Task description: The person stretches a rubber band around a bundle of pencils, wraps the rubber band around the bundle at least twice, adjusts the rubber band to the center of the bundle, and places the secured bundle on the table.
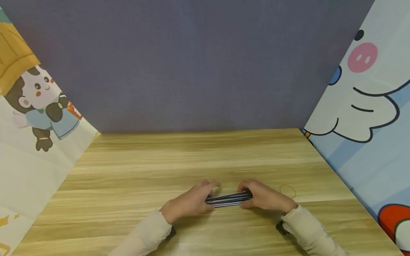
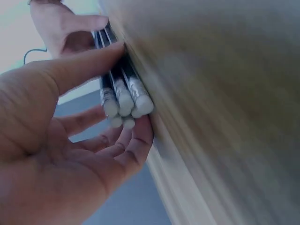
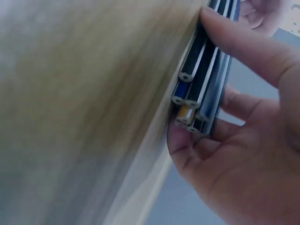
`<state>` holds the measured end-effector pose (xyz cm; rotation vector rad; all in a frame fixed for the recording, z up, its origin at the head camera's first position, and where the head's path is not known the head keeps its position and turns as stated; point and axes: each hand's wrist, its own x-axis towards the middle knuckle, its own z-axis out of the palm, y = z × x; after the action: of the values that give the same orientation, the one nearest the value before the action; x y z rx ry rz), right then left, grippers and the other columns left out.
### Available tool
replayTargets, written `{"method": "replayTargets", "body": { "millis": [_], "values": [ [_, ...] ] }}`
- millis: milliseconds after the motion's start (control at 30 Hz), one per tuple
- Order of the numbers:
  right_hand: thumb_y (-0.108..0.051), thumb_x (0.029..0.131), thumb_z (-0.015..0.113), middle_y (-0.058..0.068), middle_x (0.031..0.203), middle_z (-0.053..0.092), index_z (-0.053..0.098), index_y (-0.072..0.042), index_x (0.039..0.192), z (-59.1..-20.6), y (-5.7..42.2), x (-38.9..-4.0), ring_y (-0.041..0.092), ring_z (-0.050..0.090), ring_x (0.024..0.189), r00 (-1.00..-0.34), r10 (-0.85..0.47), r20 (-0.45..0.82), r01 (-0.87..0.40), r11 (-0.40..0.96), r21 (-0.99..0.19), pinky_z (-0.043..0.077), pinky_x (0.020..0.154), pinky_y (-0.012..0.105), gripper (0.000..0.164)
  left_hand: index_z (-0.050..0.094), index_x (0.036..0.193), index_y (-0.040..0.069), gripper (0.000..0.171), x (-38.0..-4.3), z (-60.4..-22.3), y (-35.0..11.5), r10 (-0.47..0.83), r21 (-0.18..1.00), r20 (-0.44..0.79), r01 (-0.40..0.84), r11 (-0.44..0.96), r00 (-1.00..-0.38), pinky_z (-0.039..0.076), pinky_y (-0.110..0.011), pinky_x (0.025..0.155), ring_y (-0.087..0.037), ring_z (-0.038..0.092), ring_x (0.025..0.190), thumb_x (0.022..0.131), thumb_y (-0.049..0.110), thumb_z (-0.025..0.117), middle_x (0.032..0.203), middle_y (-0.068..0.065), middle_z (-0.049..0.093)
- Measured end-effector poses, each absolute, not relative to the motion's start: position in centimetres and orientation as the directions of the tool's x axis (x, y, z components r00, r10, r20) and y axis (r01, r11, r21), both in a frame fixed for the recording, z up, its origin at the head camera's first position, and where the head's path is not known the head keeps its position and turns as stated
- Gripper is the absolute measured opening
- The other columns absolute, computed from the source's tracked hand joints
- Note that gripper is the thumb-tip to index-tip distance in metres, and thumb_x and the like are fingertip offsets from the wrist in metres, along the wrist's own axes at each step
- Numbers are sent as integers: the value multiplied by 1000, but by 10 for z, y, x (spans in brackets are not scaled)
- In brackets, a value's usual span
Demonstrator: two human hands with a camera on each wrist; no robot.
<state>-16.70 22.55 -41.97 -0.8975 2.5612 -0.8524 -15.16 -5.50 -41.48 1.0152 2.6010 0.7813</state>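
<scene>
A bundle of several pencils lies sideways between my two hands, low over the wooden table. In the head view my left hand grips its left end, and my right hand grips the right end. White erasers with silvery bands show at the left end in the left wrist view, thumb on one side and curled fingers on the other. Flat unsharpened ends face the right wrist view, where thumb and fingers hold the mostly dark bundle. One pencil there is yellow-orange, another blue.
A thin yellow rubber band lies on the wooden table, just beyond my right wrist. A grey panel stands at the table's back edge. Cartoon-printed walls flank it left and right.
</scene>
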Motion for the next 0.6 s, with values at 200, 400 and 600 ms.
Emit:
{"method": "replayTargets", "body": {
  "millis": [200, 400, 600],
  "values": [
    [-28, 85, 81, -12, 89, 59, 68, -20, 95, -422, 219, -165, 7, 50, 78, -735, -675, -65, -521, 624, -582, 44, 66, 22, 18, 65, 106, 7, 28, -153, -418, -45, 712, 543, 4, 599, 588, -702, 50, -13, 65, -1, 56, 76, 84, 14, 82, 92, 4, 66],
    [-24, 89, 77, -15, 92, 61, 67, -22, 98, -420, 215, -157, 4, 52, 81, -712, -702, -37, -560, 598, -573, 47, 69, 23, 14, 64, 97, 7, 18, -147, -415, -43, 703, 488, -11, 610, 625, -711, 48, -14, 61, -2, 53, 70, 87, 14, 78, 85, 5, 63],
    [-14, 91, 73, -13, 89, 65, 67, -19, 97, -416, 208, -153, 0, 56, 75, -675, -737, -26, -583, 555, -593, 50, 66, 21, 9, 65, 104, 3, 22, -135, -415, -37, 705, 230, -22, 683, 693, -708, 48, -20, 60, -8, 50, 73, 90, 18, 73, 86, 1, 58]
  ]
}}
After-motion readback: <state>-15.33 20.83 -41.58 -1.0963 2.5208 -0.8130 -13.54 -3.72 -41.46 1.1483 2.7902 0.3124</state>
